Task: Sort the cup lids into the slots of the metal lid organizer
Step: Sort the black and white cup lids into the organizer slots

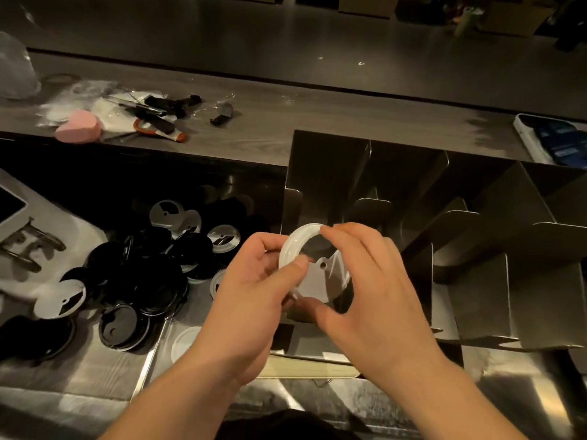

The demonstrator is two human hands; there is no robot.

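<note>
Two hands (pixel 251 290) (pixel 374 300), one white lid (pixel 297 241) pinched

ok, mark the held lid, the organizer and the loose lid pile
lid (pixel 295 238): head view, upper-left arc of its rim.
organizer (pixel 327 166): head view, back wall of leftmost slot.
lid pile (pixel 152 281): head view, black lid mid-heap.
</note>
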